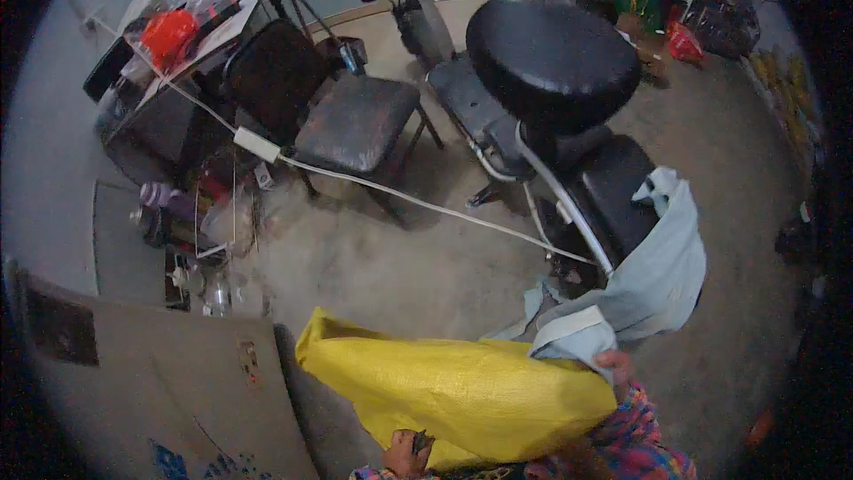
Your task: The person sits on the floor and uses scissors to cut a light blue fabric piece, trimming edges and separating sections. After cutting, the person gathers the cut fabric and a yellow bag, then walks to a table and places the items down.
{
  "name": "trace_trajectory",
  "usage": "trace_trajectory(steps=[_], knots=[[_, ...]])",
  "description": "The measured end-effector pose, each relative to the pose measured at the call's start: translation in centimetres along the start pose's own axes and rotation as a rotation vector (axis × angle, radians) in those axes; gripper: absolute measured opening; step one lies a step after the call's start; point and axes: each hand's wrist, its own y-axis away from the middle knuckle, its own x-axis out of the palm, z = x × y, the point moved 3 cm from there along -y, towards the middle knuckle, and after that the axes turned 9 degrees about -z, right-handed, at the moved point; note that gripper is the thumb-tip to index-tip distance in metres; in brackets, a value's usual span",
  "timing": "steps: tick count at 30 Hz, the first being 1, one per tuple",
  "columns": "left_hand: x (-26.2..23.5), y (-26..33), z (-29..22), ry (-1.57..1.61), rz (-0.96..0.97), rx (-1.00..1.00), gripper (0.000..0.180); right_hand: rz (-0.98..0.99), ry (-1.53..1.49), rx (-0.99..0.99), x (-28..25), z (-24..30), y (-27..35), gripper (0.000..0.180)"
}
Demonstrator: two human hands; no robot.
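A yellow woven sack (pixel 453 391) lies across the lower middle, its narrow corner pointing left. At the sack's near edge, my left hand (pixel 404 455) is closed around a small dark object (pixel 421 441) whose kind is unclear. My right hand (pixel 615 366) has its fingers closed on light blue cloth (pixel 576 338) at the sack's right end. That cloth stretches up and right, draped against the black seat of a metal-framed chair. A patterned sleeve (pixel 635 431) covers my right forearm. Part of the right hand is hidden behind the cloth and the sack.
A large cardboard box (pixel 178 382) stands at lower left. Beyond the sack, a white cable with a power strip (pixel 257 144) crosses in front of a black folding chair (pixel 360 124). A round black cushioned top (pixel 551 62) rises behind the cloth. At upper left is a cluttered table (pixel 209 44).
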Motion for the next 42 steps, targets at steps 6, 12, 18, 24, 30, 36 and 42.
trace_trajectory(steps=[6, 12, 18, 24, 30, 36, 42], knots=[[-6.5, -3.2, -5.3, 0.016, 0.297, -0.051, 0.024, 0.053, 0.234, 0.054, 10.3, 6.1, 7.9, 0.056], [-16.5, -6.7, -9.1, -0.247, 0.64, -0.07, 0.03, -0.06, 0.328, -0.305, 17.8, 15.0, 22.6, 0.049], [-21.4, -12.2, -16.1, 0.22, 0.323, -0.02, 0.014, -0.104, -0.031, -0.789, 19.0, 19.9, 33.6, 0.043], [-22.3, -13.0, -22.6, 0.392, 0.379, -0.106, 0.018, -0.09, -0.331, -1.167, 15.2, 24.1, 41.2, 0.039], [-20.3, -12.7, -35.3, 0.753, 0.52, -0.139, 0.017, -0.436, -0.467, -1.54, 4.1, 31.4, 51.8, 0.036], [-11.5, -6.3, -52.1, 0.686, 0.75, 0.237, 0.019, -0.496, -0.457, -1.649, -7.7, 37.2, 58.5, 0.035], [2.1, 1.7, -60.8, 0.477, 1.297, -0.11, 0.026, -0.615, -0.434, -1.77, -18.6, 43.6, 64.6, 0.035]])
